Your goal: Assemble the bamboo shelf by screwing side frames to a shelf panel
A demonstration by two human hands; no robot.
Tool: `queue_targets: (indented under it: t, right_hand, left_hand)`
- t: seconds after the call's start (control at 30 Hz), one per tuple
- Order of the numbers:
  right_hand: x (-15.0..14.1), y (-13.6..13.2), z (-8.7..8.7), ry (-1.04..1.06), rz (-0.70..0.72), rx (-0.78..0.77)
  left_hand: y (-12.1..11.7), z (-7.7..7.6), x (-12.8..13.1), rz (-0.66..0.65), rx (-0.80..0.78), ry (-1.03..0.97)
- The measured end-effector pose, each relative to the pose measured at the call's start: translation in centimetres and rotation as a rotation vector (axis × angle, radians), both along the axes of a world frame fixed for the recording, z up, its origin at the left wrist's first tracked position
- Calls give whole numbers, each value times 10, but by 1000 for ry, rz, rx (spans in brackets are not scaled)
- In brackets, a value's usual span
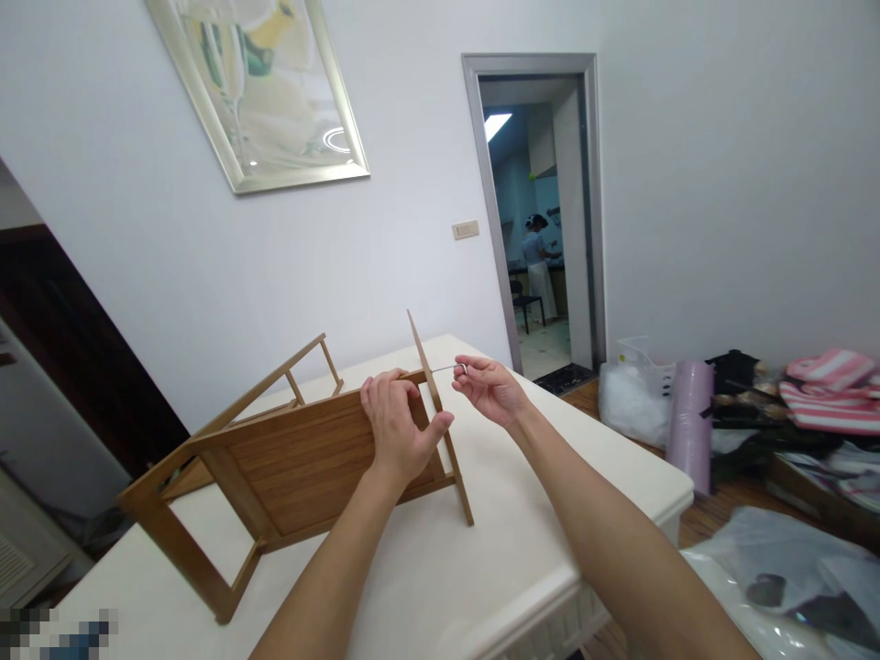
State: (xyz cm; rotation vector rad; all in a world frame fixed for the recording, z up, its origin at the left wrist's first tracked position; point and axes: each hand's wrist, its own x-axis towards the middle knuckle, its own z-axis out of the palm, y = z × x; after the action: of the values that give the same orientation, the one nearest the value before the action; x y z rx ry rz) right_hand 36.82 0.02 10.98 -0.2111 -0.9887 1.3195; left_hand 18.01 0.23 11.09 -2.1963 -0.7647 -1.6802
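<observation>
A brown wooden rack [302,467] lies on its side on a white table [515,550], its slatted panel facing me. My left hand [399,426] grips the rack near its right end, fingers hooked over the upper edge and thumb stretched towards the narrow end piece [450,449]. Between the fingertips of my right hand [491,390] is a thin metal hex key [444,368]. Its shaft points left and its tip meets the outer side of the end piece, near the rack's upper edge. Whether the tip sits in a screw is too small to tell.
On the floor at right are a pink-purple roll [689,426], a white plastic basket [643,367], striped cloth [835,394] and plastic bags [784,577]. A doorway [595,229] opens behind the table. Through it, a person [536,261] stands at a counter.
</observation>
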Motion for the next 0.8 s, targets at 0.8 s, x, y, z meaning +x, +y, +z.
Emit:
queue_targets:
  t: [0.8]
  right_hand:
    - [3,3,-8,-96,17,52]
  left_hand:
    - [0,0,-1,16,-22,16]
